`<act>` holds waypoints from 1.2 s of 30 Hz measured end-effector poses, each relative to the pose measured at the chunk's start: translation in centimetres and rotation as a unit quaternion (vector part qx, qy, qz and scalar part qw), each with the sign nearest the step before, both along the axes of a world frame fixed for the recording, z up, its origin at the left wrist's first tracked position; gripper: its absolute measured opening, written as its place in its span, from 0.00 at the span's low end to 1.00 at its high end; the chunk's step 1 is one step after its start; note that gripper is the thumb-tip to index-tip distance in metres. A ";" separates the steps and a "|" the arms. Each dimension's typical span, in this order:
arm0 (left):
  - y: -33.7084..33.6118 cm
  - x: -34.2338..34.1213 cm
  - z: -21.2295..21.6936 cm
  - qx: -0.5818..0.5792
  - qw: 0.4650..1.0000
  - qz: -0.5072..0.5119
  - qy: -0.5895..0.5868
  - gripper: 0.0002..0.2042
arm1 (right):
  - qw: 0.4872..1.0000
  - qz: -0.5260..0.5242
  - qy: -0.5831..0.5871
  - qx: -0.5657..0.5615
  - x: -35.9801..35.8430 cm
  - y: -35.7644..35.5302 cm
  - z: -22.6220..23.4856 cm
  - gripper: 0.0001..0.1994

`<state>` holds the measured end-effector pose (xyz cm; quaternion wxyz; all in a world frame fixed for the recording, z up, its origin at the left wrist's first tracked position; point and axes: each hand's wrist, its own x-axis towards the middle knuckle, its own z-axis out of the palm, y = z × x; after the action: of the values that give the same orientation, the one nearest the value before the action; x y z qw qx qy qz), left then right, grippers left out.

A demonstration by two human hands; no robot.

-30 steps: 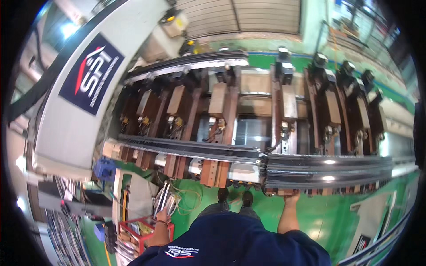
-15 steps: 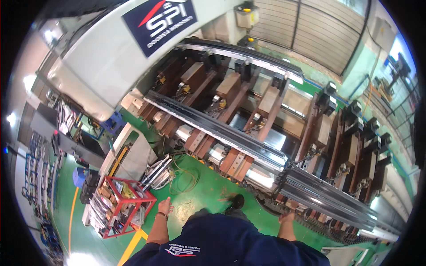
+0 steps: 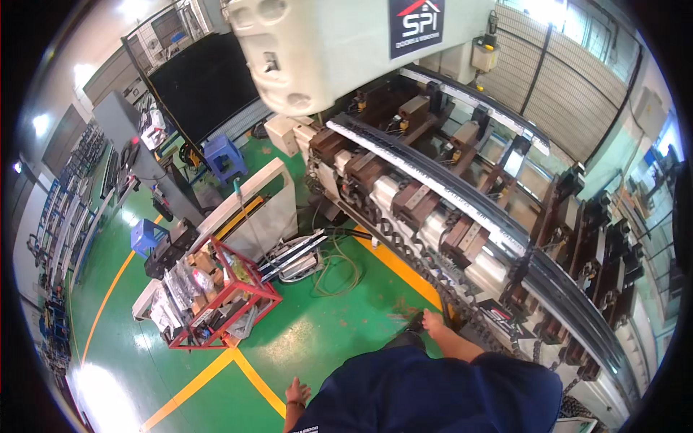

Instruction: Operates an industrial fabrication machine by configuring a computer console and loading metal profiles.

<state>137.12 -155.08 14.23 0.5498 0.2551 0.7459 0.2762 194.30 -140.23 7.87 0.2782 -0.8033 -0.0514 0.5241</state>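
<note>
Green workshop floor (image 3: pixel 325 339) is seen below; right hand (image 3: pixel 432 320), fingers apparently empty, lies nearest the long machine rail (image 3: pixel 462 195) running rightward; left hand (image 3: pixel 296 393) hangs open.

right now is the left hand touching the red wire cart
Apart. The head view shows the left hand hanging beside the person's body with open green floor between it and the red wire cart, which stands farther off to the left.

Beside the red cart (image 3: pixel 216 292) stand 2 blue stools: 1 (image 3: pixel 144 234) just left of it, 1 (image 3: pixel 222 157) well beyond it. 2 hands show: the left hand (image 3: pixel 297 392) below the cart, the right hand (image 3: pixel 432 320) to its right. 1 long machine (image 3: pixel 462 209) runs right of the cart.
</note>
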 end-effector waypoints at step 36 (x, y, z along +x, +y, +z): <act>-35.6 -39.2 0.0 -0.028 0.487 0.869 0.079 0.13 | 0.483 0.870 0.094 0.024 -124.5 -1.1 5.3 0.13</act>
<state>97.88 -190.64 14.24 -0.0241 -0.5180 0.6361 0.5714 69.82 -141.33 13.16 -0.2975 -0.2872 -0.7101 0.5699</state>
